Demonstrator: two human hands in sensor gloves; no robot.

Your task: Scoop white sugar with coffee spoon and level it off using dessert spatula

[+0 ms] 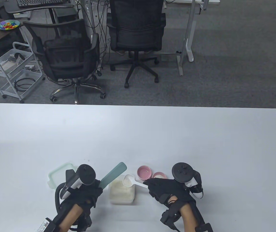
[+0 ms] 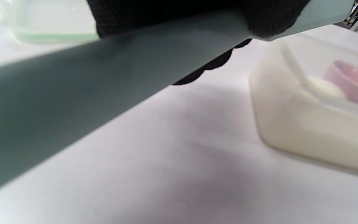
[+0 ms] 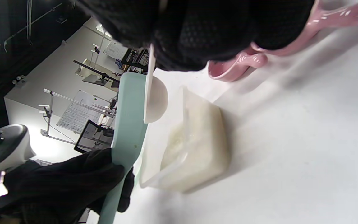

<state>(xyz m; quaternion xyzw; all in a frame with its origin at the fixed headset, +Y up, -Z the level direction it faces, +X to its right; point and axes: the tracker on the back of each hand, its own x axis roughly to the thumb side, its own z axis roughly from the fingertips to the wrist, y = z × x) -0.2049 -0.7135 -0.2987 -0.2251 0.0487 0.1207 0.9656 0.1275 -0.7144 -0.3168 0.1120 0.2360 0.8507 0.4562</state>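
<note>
A clear tub of white sugar stands on the white table between my hands. My right hand holds the white coffee spoon by its handle, its bowl heaped with sugar above the tub's far right corner. My left hand grips the teal dessert spatula, blade slanting up and right beside the spoon, a small gap apart. In the right wrist view the spoon hangs next to the spatula over the tub. In the left wrist view the spatula fills the frame, the tub at right.
The tub's pale green lid lies left of my left hand. Two pink bowls stand just beyond my right hand. Office chairs and a cart stand on the floor past the table's far edge.
</note>
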